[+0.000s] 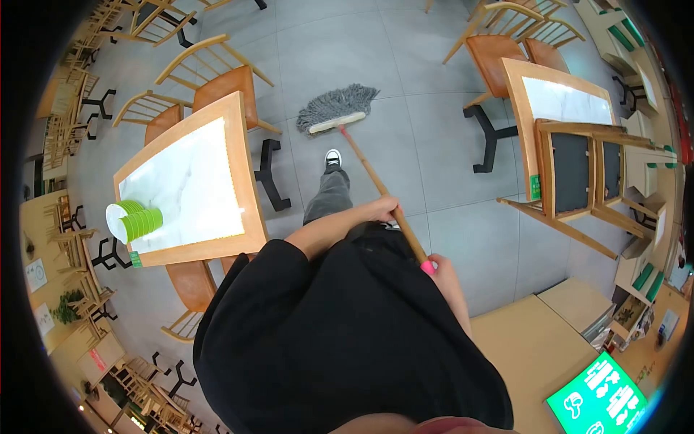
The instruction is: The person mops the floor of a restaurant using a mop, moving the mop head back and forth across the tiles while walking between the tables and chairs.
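Note:
A mop with a grey, stringy head [338, 105] lies on the tiled floor ahead of my one visible shoe. Its wooden handle [370, 168] slants back toward my body, ending in a pink tip. My left hand [384, 208] is closed around the middle of the handle. Lower down, my right hand [439, 270] grips the handle's end beside the pink tip, its fingers partly hidden.
On the left, a table [249, 181] bears stacked green cups [141, 220], with orange-seated chairs [230, 90] beside it. Another table [517, 94] stands right, upturned chairs [571, 170] on it. A beige counter [531, 347] and green lit sign [598, 398] are lower right.

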Available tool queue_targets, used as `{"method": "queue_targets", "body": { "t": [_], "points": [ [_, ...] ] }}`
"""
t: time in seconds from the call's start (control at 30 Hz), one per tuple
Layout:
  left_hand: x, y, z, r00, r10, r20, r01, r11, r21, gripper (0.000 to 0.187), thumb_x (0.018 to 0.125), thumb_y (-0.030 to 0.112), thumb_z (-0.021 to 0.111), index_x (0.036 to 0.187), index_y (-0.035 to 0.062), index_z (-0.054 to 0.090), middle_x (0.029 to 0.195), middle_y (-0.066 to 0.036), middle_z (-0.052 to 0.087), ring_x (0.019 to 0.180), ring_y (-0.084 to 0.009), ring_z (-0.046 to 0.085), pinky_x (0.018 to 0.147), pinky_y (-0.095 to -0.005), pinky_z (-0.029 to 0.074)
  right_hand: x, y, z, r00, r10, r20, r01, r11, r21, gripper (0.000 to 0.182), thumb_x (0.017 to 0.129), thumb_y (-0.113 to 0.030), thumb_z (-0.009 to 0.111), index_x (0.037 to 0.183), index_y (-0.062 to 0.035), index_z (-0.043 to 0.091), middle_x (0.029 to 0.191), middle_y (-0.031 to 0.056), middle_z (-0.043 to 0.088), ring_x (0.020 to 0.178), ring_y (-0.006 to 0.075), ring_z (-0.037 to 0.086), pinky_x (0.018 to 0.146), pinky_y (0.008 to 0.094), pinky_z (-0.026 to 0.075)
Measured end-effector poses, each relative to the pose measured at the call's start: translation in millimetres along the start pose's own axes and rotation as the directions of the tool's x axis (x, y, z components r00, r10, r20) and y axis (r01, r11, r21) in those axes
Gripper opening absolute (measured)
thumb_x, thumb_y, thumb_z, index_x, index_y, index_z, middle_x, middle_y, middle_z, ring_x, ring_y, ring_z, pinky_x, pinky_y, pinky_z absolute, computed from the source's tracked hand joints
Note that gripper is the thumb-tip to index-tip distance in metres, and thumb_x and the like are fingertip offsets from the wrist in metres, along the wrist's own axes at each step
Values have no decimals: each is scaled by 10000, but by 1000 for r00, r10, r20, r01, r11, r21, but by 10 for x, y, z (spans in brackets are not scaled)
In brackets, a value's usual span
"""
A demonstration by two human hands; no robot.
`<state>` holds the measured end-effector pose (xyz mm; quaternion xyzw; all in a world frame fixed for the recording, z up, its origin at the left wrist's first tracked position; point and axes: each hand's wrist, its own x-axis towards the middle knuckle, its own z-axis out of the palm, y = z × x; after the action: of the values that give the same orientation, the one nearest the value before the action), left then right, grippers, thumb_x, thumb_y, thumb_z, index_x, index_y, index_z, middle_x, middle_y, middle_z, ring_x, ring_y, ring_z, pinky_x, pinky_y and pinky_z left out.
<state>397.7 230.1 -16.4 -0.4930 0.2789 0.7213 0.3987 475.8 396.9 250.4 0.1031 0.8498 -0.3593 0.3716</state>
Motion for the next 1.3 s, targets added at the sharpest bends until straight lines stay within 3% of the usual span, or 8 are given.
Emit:
{"method": "queue_targets", "body": {
  "t": [0.23, 0.4, 0.47, 0.53, 0.63, 0.9, 1.23, 1.3],
  "points": [
    [417, 1491, -191, 988, 138, 68, -131, 986, -99, 68, 829, -5, 417, 763, 9, 427, 665, -115, 455, 593, -239, 500, 555, -373, 468, 1120, -1055, 20, 993, -110, -29, 102, 974, -201, 364, 749, -258, 666, 872, 76, 588, 611, 192, 565, 622, 332, 601, 595, 405, 460],
    [671, 2835, -770, 937, 350, 18, -349, 929, 126, 99, 810, 13, 459, 723, 22, 507, 658, -116, 490, 591, -237, 509, 536, -379, 454, 2388, -1433, 575, 938, -345, -44, 336, 931, -141, 369, 752, -276, 658, 894, 60, 602, 616, 190, 574, 487, 280, 572, 499, 383, 449],
    [760, 3307, -1260, 793, 602, 94, -578, 694, 430, 148, 810, 59, 477, 692, 25, 559, 624, -117, 524, 555, -235, 517, 497, -379, 432, 2655, -1888, 872, 965, -258, -44, 256, 965, -50, 331, 750, -261, 630, 791, 61, 566, 639, 215, 586, 617, 361, 616, 563, 426, 478],
    [845, 3579, -1395, 717, 690, 99, -640, 595, 487, 173, 808, 92, 485, 679, 23, 577, 605, -119, 540, 535, -233, 519, 473, -380, 413, 2862, -2219, 1115, 977, -168, 130, 146, 976, 164, 346, 815, -304, 589, 878, 34, 544, 554, 87, 515, 415, 197, 533, 385, 334, 405],
    [705, 3907, -1574, 772, 630, -81, -591, 759, 272, 176, 803, 122, 482, 685, 13, 555, 595, -122, 537, 525, -228, 513, 463, -383, 388, 2904, -2556, 1209, 972, -158, 174, 124, 974, 190, 323, 841, -307, 555, 863, 13, 519, 540, 53, 480, 405, 169, 512, 361, 321, 389],
    [1459, 2937, -1188, 736, 602, -310, -575, 797, 182, 100, 758, 65, 505, 706, -14, 537, 604, -124, 533, 531, -252, 529, 457, -423, 389, 2588, -1510, 908, 973, -202, 113, 199, 979, 38, 407, 852, -305, 538, 1046, 52, 554, 836, 236, 618, 845, 351, 617, 739, 409, 468],
    [800, 343, 369, 858, 253, -447, -260, 964, 46, 176, 846, 79, 470, 969, -45, 447, 746, -167, 550, 606, -260, 583, 512, -387, 504, 490, -169, -164, 992, 121, -46, -112, 981, 159, 344, 867, -216, 550, 1136, -1, 548, 749, 164, 619, 795, 262, 621, 695, 349, 472],
    [849, -44, 605, 898, 160, -410, -151, 987, 55, 135, 861, 60, 448, 949, -42, 441, 754, -167, 543, 625, -259, 584, 528, -397, 517, 170, 216, -281, 974, 61, -219, -39, 994, 100, 334, 852, -146, 565, 1163, -25, 545, 959, 173, 576, 807, 227, 611, 651, 314, 473]
  ]
}}
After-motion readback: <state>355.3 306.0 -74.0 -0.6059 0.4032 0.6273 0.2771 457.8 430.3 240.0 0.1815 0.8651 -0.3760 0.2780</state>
